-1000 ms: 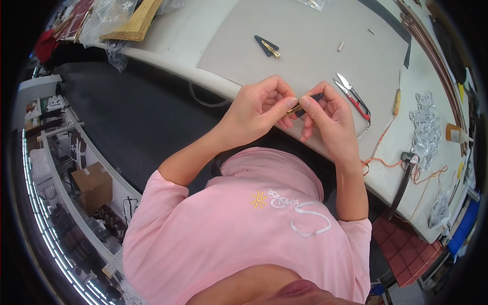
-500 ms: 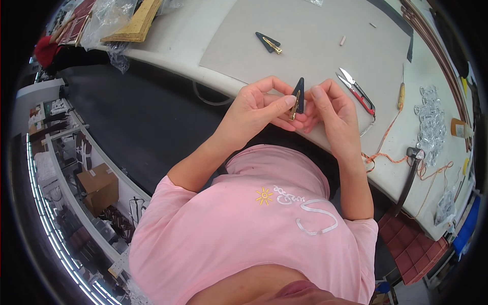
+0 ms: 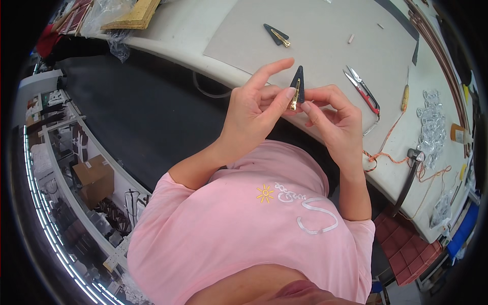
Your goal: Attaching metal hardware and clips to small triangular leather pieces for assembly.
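Between my two hands, just off the table's near edge, is a dark triangular hair clip (image 3: 300, 84) with a gold metal clasp facing me, its point upward. My left hand (image 3: 257, 104) pinches its left side with the thumb, the index finger stretched out away from it. With thumb and fingertips, my right hand (image 3: 333, 109) grips the clip's lower right corner. A second dark triangular hair clip (image 3: 277, 35) with a gold clasp lies on the grey sheet (image 3: 239, 46) beyond my left hand.
Red-handled thread snips (image 3: 363, 91) lie right of my hands. Further right are a yellow-handled awl (image 3: 405, 99), orange cord (image 3: 389, 157), a hammer (image 3: 415, 155) and a heap of clear plastic pieces (image 3: 430, 127). A small pale stick (image 3: 351, 38) rests on the sheet. Another person's red sleeve (image 3: 47, 40) shows far left.
Both hands have risen slightly with the clip. My left index finger has straightened away from it, and my right thumb and fingers have closed on its lower corner.
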Action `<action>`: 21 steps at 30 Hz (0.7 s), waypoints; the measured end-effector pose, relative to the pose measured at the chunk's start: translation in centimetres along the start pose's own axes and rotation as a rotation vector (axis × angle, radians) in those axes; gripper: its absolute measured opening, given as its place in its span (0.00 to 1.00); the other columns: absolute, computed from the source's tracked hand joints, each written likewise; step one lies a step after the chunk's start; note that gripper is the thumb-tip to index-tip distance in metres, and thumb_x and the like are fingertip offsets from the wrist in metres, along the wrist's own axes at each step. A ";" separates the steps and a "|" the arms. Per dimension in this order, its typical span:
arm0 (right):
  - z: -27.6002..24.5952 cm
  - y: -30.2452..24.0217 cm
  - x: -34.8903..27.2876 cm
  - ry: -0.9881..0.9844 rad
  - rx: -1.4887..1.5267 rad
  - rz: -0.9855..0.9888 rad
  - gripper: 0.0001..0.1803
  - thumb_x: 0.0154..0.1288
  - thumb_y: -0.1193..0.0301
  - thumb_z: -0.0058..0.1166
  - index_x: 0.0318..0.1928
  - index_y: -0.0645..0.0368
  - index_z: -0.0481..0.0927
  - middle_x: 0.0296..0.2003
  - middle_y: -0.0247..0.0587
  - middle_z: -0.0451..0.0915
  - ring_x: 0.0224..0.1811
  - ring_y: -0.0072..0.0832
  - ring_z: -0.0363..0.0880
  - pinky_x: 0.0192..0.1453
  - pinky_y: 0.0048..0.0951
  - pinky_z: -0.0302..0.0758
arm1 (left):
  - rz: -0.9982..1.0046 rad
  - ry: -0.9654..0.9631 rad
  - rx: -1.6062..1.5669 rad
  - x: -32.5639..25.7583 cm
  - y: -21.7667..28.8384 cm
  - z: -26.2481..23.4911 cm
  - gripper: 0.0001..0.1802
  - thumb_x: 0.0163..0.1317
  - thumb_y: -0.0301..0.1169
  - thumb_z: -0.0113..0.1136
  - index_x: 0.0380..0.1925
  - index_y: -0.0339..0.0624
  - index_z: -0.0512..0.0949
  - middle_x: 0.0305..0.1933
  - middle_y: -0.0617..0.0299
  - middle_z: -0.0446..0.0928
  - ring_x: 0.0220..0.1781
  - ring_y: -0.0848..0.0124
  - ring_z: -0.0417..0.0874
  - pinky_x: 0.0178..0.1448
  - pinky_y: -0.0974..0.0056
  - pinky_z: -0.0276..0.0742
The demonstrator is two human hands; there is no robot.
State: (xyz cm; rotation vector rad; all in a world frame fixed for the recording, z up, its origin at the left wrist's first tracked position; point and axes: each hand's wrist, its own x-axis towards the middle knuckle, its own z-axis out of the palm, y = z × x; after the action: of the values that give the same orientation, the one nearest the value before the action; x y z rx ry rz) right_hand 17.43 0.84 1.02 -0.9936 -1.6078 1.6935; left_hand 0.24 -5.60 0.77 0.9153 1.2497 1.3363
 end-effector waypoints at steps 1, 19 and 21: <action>0.0 0.0 0.0 -0.001 -0.002 0.000 0.09 0.70 0.79 0.58 0.48 0.66 0.84 0.44 0.38 0.79 0.40 0.20 0.84 0.38 0.18 0.81 | 0.002 -0.020 0.005 0.0 -0.2 -0.1 0.24 0.74 0.23 0.53 0.68 0.31 0.64 0.41 0.53 0.86 0.44 0.73 0.87 0.51 0.66 0.87; 1.1 1.2 0.8 0.015 0.168 0.132 0.03 0.66 0.79 0.59 0.38 0.68 0.79 0.41 0.37 0.78 0.36 0.18 0.81 0.37 0.20 0.79 | 0.146 0.103 0.071 -1.2 -2.2 0.2 0.19 0.72 0.24 0.56 0.62 0.36 0.74 0.35 0.56 0.88 0.39 0.76 0.88 0.48 0.69 0.84; 1.6 1.3 0.5 0.048 0.079 0.090 0.04 0.66 0.79 0.58 0.36 0.67 0.77 0.38 0.35 0.78 0.33 0.16 0.79 0.37 0.19 0.78 | 0.129 0.098 0.058 -1.2 -2.0 -0.1 0.19 0.72 0.24 0.56 0.62 0.35 0.74 0.36 0.57 0.88 0.40 0.76 0.88 0.48 0.69 0.83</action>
State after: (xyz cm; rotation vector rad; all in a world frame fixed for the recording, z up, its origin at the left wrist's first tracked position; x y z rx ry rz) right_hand 15.91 0.26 -0.34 -1.0732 -1.4734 1.7650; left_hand 0.66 -6.97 -1.05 0.9948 1.3285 1.4681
